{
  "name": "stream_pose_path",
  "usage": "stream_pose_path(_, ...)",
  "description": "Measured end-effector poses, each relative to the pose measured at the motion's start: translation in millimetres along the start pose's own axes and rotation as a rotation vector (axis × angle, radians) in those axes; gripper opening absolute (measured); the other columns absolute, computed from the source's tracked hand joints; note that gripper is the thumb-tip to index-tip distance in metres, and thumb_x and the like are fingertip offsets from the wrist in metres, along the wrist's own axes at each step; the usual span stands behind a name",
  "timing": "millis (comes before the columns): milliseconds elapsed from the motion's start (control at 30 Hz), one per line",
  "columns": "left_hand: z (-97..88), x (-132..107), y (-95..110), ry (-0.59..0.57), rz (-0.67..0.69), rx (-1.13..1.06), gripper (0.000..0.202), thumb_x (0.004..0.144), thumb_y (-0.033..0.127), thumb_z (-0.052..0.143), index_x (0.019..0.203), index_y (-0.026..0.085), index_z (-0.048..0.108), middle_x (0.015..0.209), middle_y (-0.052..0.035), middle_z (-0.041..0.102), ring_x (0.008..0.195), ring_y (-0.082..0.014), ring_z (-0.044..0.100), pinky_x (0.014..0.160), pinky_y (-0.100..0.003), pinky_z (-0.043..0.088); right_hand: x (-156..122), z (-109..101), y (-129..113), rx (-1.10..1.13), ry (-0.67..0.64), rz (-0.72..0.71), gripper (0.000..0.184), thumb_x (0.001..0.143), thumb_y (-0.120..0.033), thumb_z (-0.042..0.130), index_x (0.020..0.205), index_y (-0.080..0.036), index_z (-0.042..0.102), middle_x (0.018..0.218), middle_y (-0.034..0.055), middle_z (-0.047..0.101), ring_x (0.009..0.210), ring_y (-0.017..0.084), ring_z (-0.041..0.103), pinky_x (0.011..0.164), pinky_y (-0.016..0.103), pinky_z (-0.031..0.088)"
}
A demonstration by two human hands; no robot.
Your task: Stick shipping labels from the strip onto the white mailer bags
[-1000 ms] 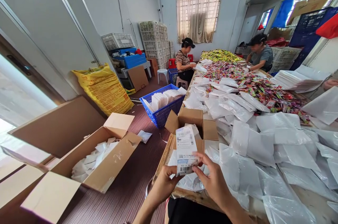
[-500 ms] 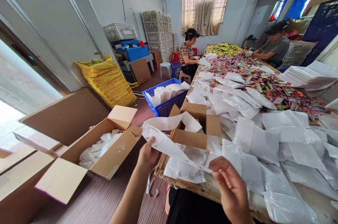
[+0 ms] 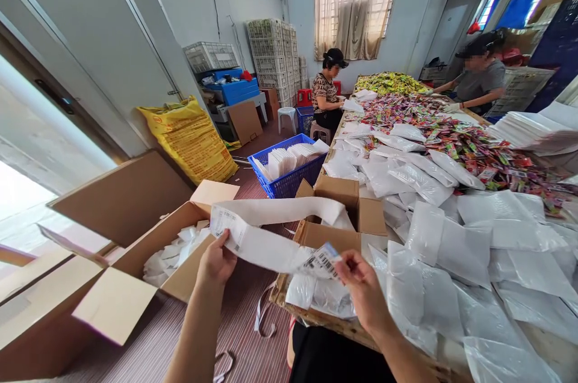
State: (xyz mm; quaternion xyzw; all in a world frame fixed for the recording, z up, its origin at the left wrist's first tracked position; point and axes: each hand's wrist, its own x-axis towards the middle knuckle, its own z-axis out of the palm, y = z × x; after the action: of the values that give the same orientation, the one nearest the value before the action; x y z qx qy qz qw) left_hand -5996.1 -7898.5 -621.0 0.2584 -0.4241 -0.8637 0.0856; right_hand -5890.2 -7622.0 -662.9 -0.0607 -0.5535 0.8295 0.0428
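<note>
A long white strip of printed labels (image 3: 266, 250) stretches between my two hands. My left hand (image 3: 218, 259) pinches it near a printed label, thumb on top, above the floor beside the table. From there the strip loops back over the small open carton (image 3: 332, 236) on the table corner and drops into it. At the other end, my right hand (image 3: 361, 280) pinches a label with a large barcode (image 3: 321, 262) between thumb and fingers. Under the strip lie filled white plastic packets (image 3: 320, 294), and more packets (image 3: 447, 238) are heaped to the right.
A large open carton (image 3: 180, 274) with white scraps stands on the left floor. Beyond it are a yellow sack (image 3: 192, 139) and a blue basket (image 3: 289, 175) of white sheets. Colourful sachets (image 3: 469, 148) cover the far table, where two people (image 3: 327, 91) sit.
My left hand has moved left, drawing the strip out longer. The right hand has shifted slightly left and up, and the barcode label now faces me. The view has turned slightly left.
</note>
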Motion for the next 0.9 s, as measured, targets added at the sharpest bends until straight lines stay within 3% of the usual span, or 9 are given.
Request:
stream_pose_path(100, -6.5, 15, 2, 0.075, 0.121, -0.018, 0.031, 0.095, 0.003, 0.042, 0.115, 0.015, 0.063, 0.08, -0.0006, 0.074, 0.063, -0.0069, 0.068, 0.067, -0.012, 0.055, -15, -19, -23, 0.024, -0.006, -0.031, 0.037, 0.079, -0.052, 0.07, 0.08, -0.02, 0.053, 0.069, -0.001, 0.048, 0.061, 0.012, 0.042, 0.056, 0.024, 0.039)
stream_pose_path(167, -7.7, 18, 2, 0.077, 0.144, -0.003, 0.029, 0.095, 0.002, 0.042, 0.109, 0.014, 0.064, 0.077, 0.0007, 0.073, 0.061, -0.0062, 0.067, 0.068, -0.013, 0.055, -11, -29, -15, -0.038, -0.026, -0.017, 0.037, 0.081, -0.054, 0.067, 0.081, -0.02, 0.052, 0.069, -0.0006, 0.048, 0.06, 0.012, 0.043, 0.054, 0.024, 0.039)
stream_pose_path(333, 5.3, -1, -6, -0.09, 0.003, 0.12, 0.018, 0.089, 0.003, 0.049, 0.087, 0.007, 0.067, 0.069, -0.0067, 0.071, 0.06, -0.0147, 0.069, 0.065, -0.023, 0.059, 36, -26, 65, -0.656, 0.01, -0.111, 0.046, 0.083, -0.064, 0.053, 0.074, -0.019, 0.051, 0.065, 0.0021, 0.053, 0.058, 0.018, 0.05, 0.055, 0.03, 0.044)
stream_pose_path(433, 14.7, -19, -16, -0.183, -0.066, 0.171, 0.014, 0.085, 0.004, 0.055, 0.086, 0.006, 0.069, 0.072, -0.0108, 0.073, 0.065, -0.0193, 0.071, 0.067, -0.028, 0.059, 54, -20, 101, -0.796, 0.124, -0.185, 0.034, 0.088, -0.051, 0.048, 0.078, -0.019, 0.053, 0.076, 0.0083, 0.06, 0.074, 0.025, 0.057, 0.073, 0.041, 0.048)
stream_pose_path(533, 15.3, -33, -29, -0.253, -0.091, 0.232, 0.008, 0.08, 0.01, 0.065, 0.084, 0.006, 0.07, 0.068, -0.0101, 0.072, 0.064, -0.0212, 0.07, 0.062, -0.028, 0.058, 44, -17, 113, -0.903, 0.173, -0.272, 0.022, 0.092, -0.032, 0.045, 0.099, -0.017, 0.059, 0.105, 0.0143, 0.063, 0.105, 0.03, 0.055, 0.097, 0.052, 0.04)
stream_pose_path(633, 11.3, -42, -42, -0.318, -0.101, 0.342, 0.017, 0.071, 0.021, 0.077, 0.081, 0.008, 0.07, 0.061, -0.0069, 0.069, 0.058, -0.0203, 0.067, 0.053, -0.025, 0.053, 27, -13, 117, -1.146, -0.027, -0.411, 0.039, 0.09, -0.031, 0.054, 0.126, -0.017, 0.054, 0.133, 0.015, 0.055, 0.128, 0.031, 0.045, 0.11, 0.053, 0.031)
stream_pose_path(767, 11.7, -59, -54, -0.373, -0.048, 0.447, 0.026, 0.067, 0.03, 0.082, 0.08, 0.011, 0.071, 0.059, -0.0041, 0.068, 0.053, -0.0172, 0.062, 0.052, -0.025, 0.05, 24, -2, 124, -1.39, -0.235, -0.345, 0.1, 0.065, -0.054, 0.08, 0.145, -0.009, 0.039, 0.15, 0.0203, 0.036, 0.14, 0.037, 0.03, 0.117, 0.056, 0.02)
stream_pose_path(833, 12.3, -71, -55, -0.413, 0.023, 0.56, 0.025, 0.069, 0.034, 0.08, 0.072, 0.012, 0.07, 0.056, -0.0037, 0.066, 0.045, -0.0144, 0.055, 0.047, -0.024, 0.047, 26, 1, 120, -1.403, -0.234, -0.276, 0.102, 0.063, -0.05, 0.081, 0.146, -0.008, 0.038, 0.151, 0.0218, 0.034, 0.141, 0.039, 0.027, 0.118, 0.057, 0.016)
stream_pose_path(900, 9.1, -84, -55, -0.454, 0.128, 0.694, 0.023, 0.071, 0.034, 0.079, 0.068, 0.013, 0.07, 0.061, -0.006, 0.069, 0.051, -0.0171, 0.059, 0.052, -0.025, 0.049, 20, -1, 103, -1.261, -0.265, -0.261, 0.084, 0.072, -0.041, 0.075, 0.143, -0.011, 0.043, 0.147, 0.0208, 0.04, 0.139, 0.037, 0.033, 0.117, 0.057, 0.02)
